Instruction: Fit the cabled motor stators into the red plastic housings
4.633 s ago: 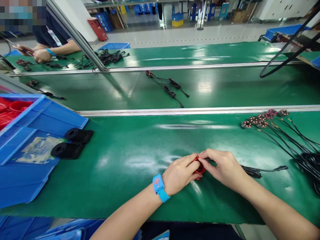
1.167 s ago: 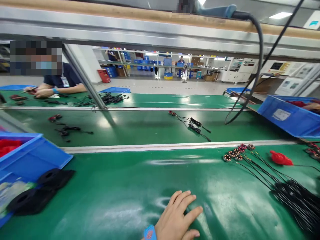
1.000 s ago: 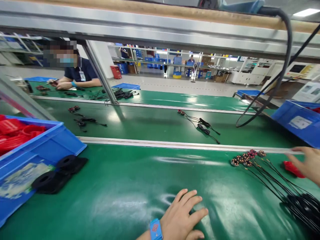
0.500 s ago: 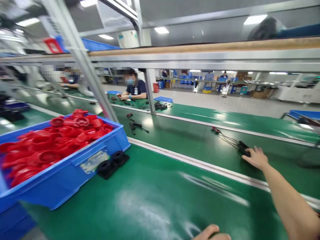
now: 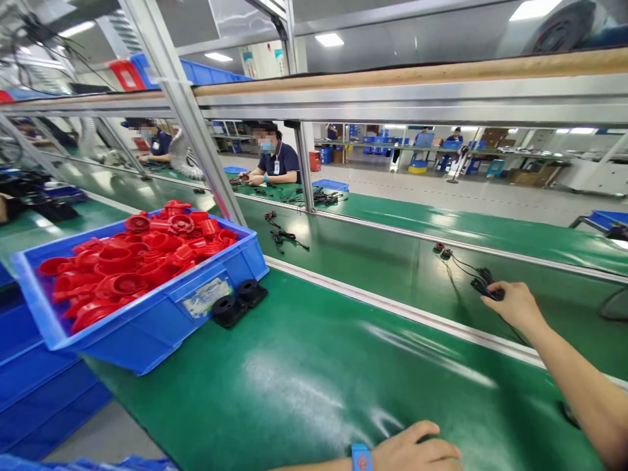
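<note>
Head view. The right hand point(image 5: 517, 304) reaches over the white rail point(image 5: 402, 309) to the green middle strip point(image 5: 373, 261), thumb and fingertips drawn together on the near end of the black cable coils point(image 5: 483, 278); whether the coils are clear of the surface cannot be told. Thin leads point(image 5: 464, 264) run from them to two round end pieces point(image 5: 446, 254), farther left above the same strip. The left hand point(image 5: 415, 451) lies low over the near green table point(image 5: 314, 366), fingers apart, nothing visible in them; the lower edge cuts it off. The grip would best take both coils together, since a pull on one lead alone could strain its joint; some slack would help too. Containers: at the left, a blue bin point(image 5: 161, 327) is heaped with red plastic parts point(image 5: 122, 275), some rising above its rim. Two black blocks point(image 5: 240, 301) stand just beside its front wall. Beyond the strip, a low blue tray point(image 5: 331, 186) stands near a tangle of black cables point(image 5: 318, 196); its contents cannot be made out.
</note>
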Demonstrator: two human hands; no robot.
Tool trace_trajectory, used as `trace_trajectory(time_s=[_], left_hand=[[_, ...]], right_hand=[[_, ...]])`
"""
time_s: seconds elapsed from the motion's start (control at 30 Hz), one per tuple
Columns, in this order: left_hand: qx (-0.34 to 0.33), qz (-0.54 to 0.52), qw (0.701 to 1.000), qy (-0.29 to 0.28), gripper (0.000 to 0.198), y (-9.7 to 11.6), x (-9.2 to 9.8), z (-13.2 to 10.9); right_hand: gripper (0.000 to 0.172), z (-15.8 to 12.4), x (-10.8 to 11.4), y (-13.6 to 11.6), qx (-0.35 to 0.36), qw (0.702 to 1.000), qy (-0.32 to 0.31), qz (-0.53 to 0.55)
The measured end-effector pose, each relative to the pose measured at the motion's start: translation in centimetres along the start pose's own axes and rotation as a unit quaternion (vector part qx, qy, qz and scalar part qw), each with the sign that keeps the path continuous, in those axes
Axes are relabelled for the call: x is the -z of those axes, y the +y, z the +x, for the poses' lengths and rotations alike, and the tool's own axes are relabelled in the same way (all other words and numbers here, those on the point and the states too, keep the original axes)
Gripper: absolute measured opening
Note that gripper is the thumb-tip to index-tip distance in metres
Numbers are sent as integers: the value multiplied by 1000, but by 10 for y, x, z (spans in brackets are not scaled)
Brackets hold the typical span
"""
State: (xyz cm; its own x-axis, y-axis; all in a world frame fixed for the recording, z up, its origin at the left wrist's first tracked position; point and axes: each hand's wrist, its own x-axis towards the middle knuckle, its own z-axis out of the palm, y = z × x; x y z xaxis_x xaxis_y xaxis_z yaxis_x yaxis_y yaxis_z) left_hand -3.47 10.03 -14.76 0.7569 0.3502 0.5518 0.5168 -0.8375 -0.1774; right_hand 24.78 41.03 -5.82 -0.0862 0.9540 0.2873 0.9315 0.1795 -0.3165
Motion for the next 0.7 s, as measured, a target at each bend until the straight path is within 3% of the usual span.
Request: trace_trajectory(time_s=[0.2,0.37,0.5,0.6,0.7], left_hand=[[7,-60,997,41,21,0,5,-4],[15,-87,994,67,21,-2,27,7],[20,-90,991,96,15,-1,35,13],[19,-94,989,115,12,1,35,16],[22,-102,987,121,13,3,33,17]], right_hand=[[37,-53,14,-20,53,998,25,20],[30,-129,28,-20,143,988,52,7],[35,-187,42,-25,220,975,-24,-35],[42,-192,50,-29,241,968,-59,-33],[51,-151,45,-31,105,994,-23,0]])
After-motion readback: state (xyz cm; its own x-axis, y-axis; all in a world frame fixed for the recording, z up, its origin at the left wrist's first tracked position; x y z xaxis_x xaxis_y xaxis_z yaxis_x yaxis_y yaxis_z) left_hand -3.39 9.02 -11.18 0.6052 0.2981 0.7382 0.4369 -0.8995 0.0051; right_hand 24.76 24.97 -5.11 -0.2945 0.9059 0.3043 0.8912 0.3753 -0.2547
